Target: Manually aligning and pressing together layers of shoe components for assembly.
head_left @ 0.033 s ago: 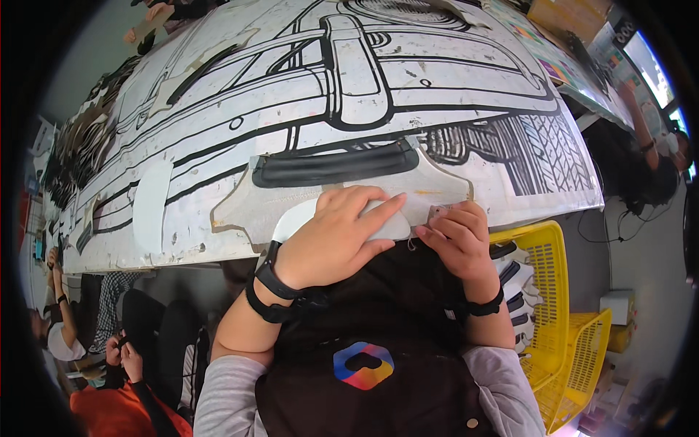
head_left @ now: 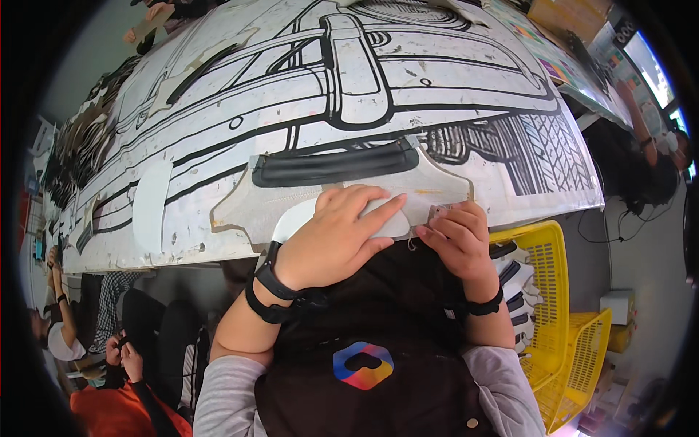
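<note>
My left hand (head_left: 331,237) lies flat, its fingers spread, over a smooth white curved template (head_left: 293,221). Beneath the template is a pale grey cut piece (head_left: 444,183) with wavy edges, resting at the table's near edge. Along that piece's far side runs a black padded strip (head_left: 335,166). Close to the right end of the template, my right hand (head_left: 459,237) is closed in a pinch by the grey piece's near edge. Something small and brownish shows at its fingertips, too little to name.
The white table (head_left: 247,138) bears black line drawings. A white curved strip (head_left: 151,207) and another grey piece with a black strip (head_left: 200,73) lie on it. A yellow basket (head_left: 550,291) at my right holds similar pieces. A seated person (head_left: 127,397) is at lower left.
</note>
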Motion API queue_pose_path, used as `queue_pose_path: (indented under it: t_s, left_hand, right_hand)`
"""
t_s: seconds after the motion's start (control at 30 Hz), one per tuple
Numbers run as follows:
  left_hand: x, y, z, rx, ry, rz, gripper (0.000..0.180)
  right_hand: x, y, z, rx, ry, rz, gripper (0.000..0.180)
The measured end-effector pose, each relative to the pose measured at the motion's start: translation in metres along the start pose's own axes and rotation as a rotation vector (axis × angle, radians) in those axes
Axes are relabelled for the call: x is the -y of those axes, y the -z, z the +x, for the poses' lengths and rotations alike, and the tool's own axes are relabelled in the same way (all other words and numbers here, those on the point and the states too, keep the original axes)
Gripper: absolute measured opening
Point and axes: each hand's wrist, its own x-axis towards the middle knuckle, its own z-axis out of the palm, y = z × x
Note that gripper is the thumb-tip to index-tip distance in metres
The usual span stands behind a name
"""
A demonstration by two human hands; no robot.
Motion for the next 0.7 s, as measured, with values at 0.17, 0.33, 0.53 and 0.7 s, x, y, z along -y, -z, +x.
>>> queue_pose_path:
  t_s: [0.17,0.33,0.53,0.7]
  left_hand:
    - [0.003,0.001,-0.002,-0.011,0.023,-0.039,0.053]
    - [0.007,-0.006,-0.001,-0.153,0.091,-0.175,0.039]
    - [-0.003,-0.017,0.005,-0.211,0.103,0.050,0.030]
    - [-0.005,-0.022,0.006,-0.237,0.086,0.139,0.028]
  right_hand:
    - [-0.001,-0.002,-0.003,-0.002,-0.002,0.035,0.019]
    - [0.000,-0.002,-0.005,-0.001,-0.007,0.036,0.018]
    - [0.004,0.000,-0.008,0.015,0.106,-0.130,0.017]
    - [0.004,0.004,-0.004,0.041,0.110,-0.148,0.015]
